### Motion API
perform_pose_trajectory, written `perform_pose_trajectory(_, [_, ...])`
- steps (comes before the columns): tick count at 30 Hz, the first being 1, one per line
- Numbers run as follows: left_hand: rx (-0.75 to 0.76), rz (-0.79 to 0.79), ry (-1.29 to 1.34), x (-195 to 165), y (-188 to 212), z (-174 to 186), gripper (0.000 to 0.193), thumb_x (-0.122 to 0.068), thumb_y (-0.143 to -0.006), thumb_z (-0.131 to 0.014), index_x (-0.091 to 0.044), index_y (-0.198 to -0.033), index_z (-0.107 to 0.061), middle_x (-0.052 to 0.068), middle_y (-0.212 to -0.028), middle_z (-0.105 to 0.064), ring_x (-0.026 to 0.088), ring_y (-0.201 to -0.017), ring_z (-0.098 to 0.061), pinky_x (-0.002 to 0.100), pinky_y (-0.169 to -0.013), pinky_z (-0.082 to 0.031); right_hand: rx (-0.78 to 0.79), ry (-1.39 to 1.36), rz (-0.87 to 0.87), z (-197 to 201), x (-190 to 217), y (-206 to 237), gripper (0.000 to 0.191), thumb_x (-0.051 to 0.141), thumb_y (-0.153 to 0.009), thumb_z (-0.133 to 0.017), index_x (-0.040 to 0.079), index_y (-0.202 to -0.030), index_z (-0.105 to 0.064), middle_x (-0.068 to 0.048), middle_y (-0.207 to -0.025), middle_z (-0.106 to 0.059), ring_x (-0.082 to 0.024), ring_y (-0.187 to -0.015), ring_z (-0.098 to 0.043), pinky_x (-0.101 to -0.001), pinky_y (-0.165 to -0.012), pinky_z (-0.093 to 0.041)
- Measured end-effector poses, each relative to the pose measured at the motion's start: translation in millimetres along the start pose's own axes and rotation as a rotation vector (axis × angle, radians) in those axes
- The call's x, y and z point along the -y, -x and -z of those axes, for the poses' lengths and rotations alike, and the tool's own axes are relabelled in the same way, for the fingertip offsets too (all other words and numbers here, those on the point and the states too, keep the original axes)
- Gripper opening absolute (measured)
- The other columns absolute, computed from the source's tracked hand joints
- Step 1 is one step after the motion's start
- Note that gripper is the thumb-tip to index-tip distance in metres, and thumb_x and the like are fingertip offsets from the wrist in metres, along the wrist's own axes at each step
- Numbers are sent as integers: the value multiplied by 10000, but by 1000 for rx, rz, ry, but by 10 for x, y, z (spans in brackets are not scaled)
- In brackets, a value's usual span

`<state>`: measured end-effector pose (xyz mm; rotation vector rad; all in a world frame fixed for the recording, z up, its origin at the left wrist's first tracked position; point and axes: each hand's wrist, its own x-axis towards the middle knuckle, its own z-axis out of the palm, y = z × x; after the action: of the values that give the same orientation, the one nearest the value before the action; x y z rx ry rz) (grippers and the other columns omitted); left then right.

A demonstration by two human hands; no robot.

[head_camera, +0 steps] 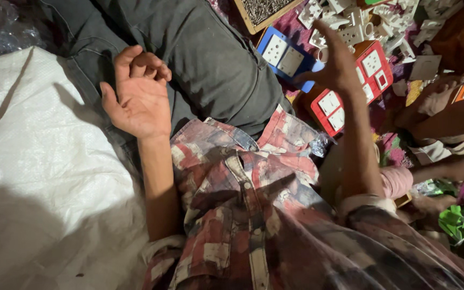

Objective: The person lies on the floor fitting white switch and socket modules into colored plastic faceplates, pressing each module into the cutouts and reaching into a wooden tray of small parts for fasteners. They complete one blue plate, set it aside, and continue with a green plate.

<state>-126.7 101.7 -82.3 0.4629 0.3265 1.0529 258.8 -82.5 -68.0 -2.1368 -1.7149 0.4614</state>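
Head view, looking down a seated person's plaid shirt (248, 215) and dark grey trousers (205, 59). The left hand (138, 94) rests palm up on the left thigh, fingers loosely curled inward, holding nothing, beside a large white woven sack (38, 161) that fills the left of the scene.

The right hand (336, 67) is raised to the far right, fingers spread and slightly bent, touching nothing that can be made out. Just beyond it lie the nearest things: a blue switch board (283, 53) with two white square switch plates, and to its right two red switch boards (350, 91), each carrying white switch and socket plates. Farther off is a heap of loose white plastic parts (371, 21) and a wooden tray of small dark screws (261, 11). Another person's bare foot (439, 96) shows at the right edge.
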Motion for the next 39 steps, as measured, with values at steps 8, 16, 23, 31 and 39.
perform_pose_trajectory(8, [-13,2,-6,-1,21,-3,703,-634,-1037,-479,-18,-1368,-555,123,-1132,-643,209,-977,-530,344,-896,-423,251,155,-178,218,153,123,881,367,-602,-992,78,-1371,-673,-166,-1343,-674,-344,-1249,-607,-457,-1049,-505])
perform_pose_trajectory(16, [-11,6,-3,14,4,-33,690,-630,-1036,-486,-27,-1364,-556,111,-1134,-637,201,-982,-529,341,-904,-421,141,277,-142,16,398,46,846,420,-632,-969,54,-1337,-677,-155,-1256,-694,-344,-1164,-629,-453,-984,-519])
perform_pose_trajectory(23, [-8,-1,-10,-13,24,-45,679,-627,-1037,-499,-31,-1357,-563,107,-1122,-636,198,-977,-523,341,-902,-418,106,266,-146,-42,421,85,808,502,-727,-943,26,-1326,-683,-168,-1250,-686,-338,-1163,-637,-442,-977,-527])
perform_pose_trajectory(31, [-3,-5,-13,-13,20,-60,678,-627,-1033,-501,-32,-1351,-564,106,-1127,-639,197,-977,-524,342,-899,-418,103,295,-148,-103,306,117,817,441,-677,-939,47,-1346,-684,-175,-1317,-664,-336,-1198,-615,-447,-978,-517])
perform_pose_trajectory(39, [-9,-3,-16,-14,39,-48,678,-630,-1037,-493,-31,-1347,-565,106,-1116,-630,196,-974,-520,341,-897,-416,130,282,-160,-108,274,129,813,401,-689,-934,48,-1371,-666,-167,-1347,-654,-334,-1221,-609,-446,-1033,-499])
